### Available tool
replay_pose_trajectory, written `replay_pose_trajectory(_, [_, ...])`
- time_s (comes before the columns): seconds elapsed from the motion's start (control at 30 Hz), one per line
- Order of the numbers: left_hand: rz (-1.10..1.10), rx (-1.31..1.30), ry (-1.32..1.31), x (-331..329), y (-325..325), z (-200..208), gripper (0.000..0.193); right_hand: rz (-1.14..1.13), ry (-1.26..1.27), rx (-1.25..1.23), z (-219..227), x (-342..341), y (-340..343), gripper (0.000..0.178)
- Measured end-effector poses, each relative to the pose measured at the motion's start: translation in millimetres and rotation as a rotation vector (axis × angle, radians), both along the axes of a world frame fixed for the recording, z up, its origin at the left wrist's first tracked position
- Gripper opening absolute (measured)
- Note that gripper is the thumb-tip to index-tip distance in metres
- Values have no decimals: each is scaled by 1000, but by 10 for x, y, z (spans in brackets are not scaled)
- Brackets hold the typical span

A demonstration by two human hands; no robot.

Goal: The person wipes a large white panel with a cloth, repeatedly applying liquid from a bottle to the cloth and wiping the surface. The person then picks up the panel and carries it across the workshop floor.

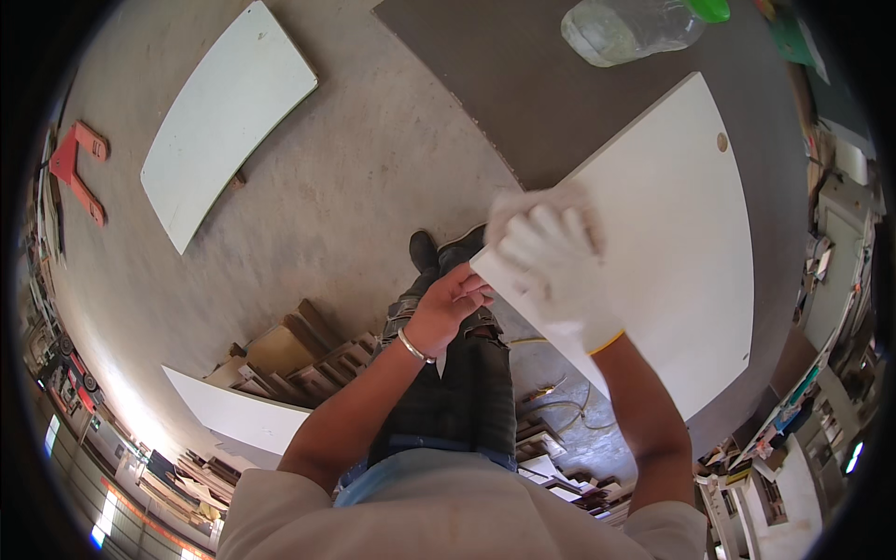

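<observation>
A white board (681, 224) with one curved edge lies on a dark brown sheet (532, 103) at my right. My right hand (560, 266), in a white knitted glove with a yellow cuff, presses a pale cloth (541, 205) against the board near its left edge. Motion blurs the cloth and glove. My bare left hand (453, 303), a bangle at its wrist, has its fingers curled at the board's near left corner, seemingly gripping the edge. Below that wrist shows a small pale pointed shape (441, 362) whose kind I cannot tell.
A clear bottle (635, 33) with a green cap lies on the brown sheet. Another curved white board (229, 121) stands off the floor at far left, near red forks (84, 173). Wood offcuts (308, 350) and a hose (569, 411) lie around my legs.
</observation>
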State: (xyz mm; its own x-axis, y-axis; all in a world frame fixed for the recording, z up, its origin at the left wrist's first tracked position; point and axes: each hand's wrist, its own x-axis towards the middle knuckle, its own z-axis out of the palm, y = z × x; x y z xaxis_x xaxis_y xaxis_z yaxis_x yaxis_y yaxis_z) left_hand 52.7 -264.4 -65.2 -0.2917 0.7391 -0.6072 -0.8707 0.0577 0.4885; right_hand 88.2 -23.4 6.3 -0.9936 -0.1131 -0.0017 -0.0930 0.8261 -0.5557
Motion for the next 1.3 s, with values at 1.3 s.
replay_pose_trajectory(1.3, [-74,-762,551,-188,653,450,33,-520,141,142,-138,-517,2427,24])
